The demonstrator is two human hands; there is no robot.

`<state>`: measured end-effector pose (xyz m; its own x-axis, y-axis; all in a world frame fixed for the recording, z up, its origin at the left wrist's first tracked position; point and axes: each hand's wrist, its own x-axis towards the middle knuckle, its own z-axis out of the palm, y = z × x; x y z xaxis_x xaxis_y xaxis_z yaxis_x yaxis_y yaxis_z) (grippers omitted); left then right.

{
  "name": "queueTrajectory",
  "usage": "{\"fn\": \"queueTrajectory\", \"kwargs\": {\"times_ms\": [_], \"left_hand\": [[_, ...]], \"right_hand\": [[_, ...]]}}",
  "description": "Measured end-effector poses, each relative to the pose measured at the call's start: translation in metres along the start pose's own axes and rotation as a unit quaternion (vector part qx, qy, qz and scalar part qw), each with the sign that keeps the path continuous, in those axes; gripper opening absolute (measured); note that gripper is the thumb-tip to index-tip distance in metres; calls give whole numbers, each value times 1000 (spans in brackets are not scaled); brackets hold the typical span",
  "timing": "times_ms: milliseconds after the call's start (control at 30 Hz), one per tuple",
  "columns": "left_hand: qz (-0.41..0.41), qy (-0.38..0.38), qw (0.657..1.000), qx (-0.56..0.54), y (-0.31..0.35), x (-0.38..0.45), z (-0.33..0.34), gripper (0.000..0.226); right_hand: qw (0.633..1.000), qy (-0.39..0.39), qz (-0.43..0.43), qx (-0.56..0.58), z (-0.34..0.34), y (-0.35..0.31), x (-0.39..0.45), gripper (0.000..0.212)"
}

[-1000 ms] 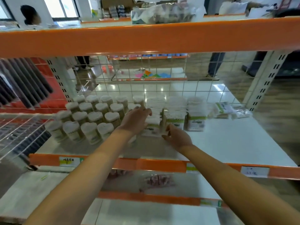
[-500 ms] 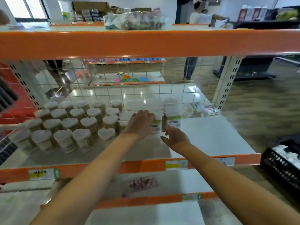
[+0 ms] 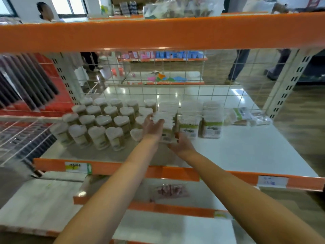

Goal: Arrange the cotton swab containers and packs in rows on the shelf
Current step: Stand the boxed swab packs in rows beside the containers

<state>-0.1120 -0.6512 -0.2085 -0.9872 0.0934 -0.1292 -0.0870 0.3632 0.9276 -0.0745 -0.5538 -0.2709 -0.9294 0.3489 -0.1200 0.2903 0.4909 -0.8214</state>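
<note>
Both hands hold one square swab box (image 3: 167, 128) just above the white shelf (image 3: 246, 148): the left hand (image 3: 152, 126) wraps its left side, the right hand (image 3: 181, 144) cups its lower right corner. Heart-lidded jars (image 3: 98, 120) stand in rows to its left, more boxes (image 3: 198, 118) just right.

Shop: price-tagged shelf (image 3: 211, 175), stocked aisles.
</note>
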Motion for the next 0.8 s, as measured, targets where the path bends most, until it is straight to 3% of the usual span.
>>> {"fn": "queueTrajectory", "kwargs": {"times_ms": [200,433,800], "left_hand": [[0,5,999,-40,-4,-2,14,67],[-24,56,974,-220,-18,-3,32,66],[-29,47,967,-250,-30,16,37,53]], "right_hand": [[1000,2,-8,16,7,-4,5,53],[999,11,-30,40,13,-4,9,55],[994,3,-78,77,13,-3,17,59]]}}
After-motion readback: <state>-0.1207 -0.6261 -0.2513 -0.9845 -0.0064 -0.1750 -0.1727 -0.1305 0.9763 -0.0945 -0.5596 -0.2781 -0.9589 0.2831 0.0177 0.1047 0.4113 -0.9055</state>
